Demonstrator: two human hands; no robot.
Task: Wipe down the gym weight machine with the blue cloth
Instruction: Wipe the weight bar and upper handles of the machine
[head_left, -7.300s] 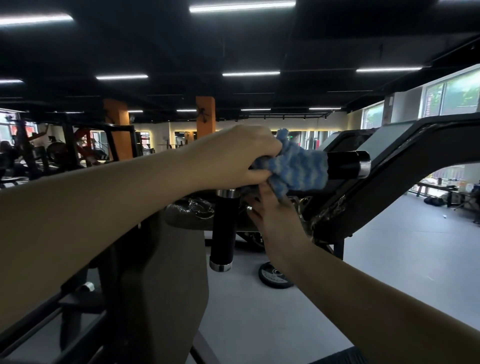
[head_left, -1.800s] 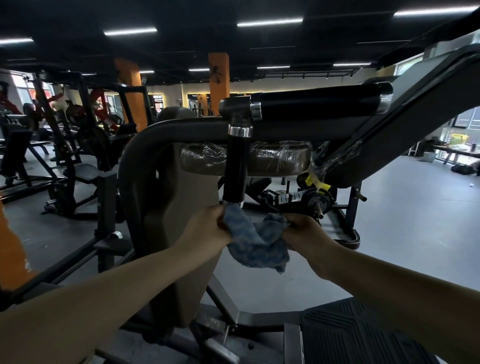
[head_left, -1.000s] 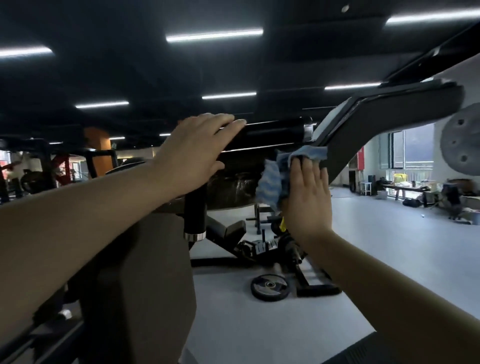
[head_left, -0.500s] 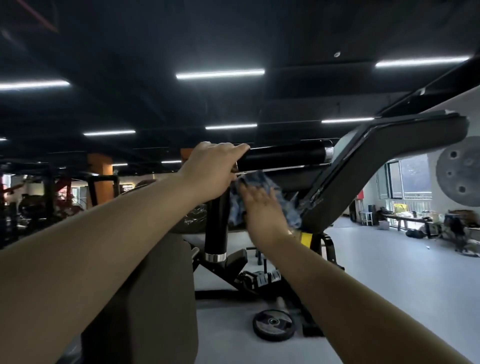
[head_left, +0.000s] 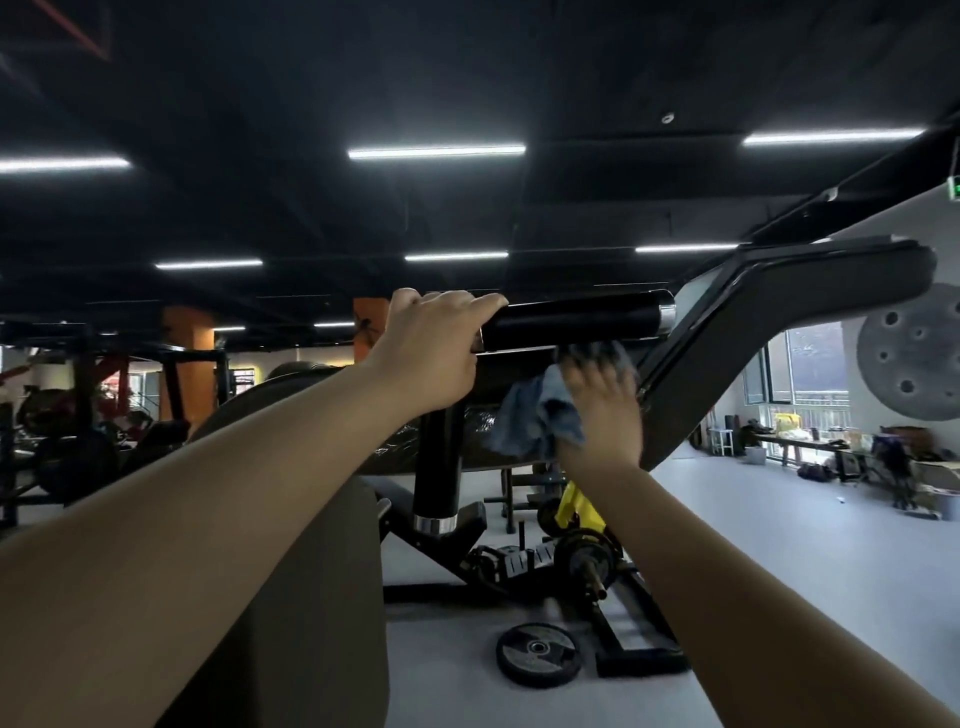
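— Where is the cloth (head_left: 540, 415)?
— Under the horizontal handle (head_left: 576, 321), pressed to the machine arm (head_left: 779, 332) by the flat right hand (head_left: 600, 410). The left hand (head_left: 431, 348) grips the handle's left end.
— Around?
— A weight plate (head_left: 537, 654) on the floor (head_left: 779, 571).

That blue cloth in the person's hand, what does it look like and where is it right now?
The blue cloth looks soft, dull blue and crumpled, motion-blurred. The right hand presses it with spread fingers against the machine's dark frame, just under the horizontal black handle. A loose bunch hangs left of the palm. Its weave cannot be made out.
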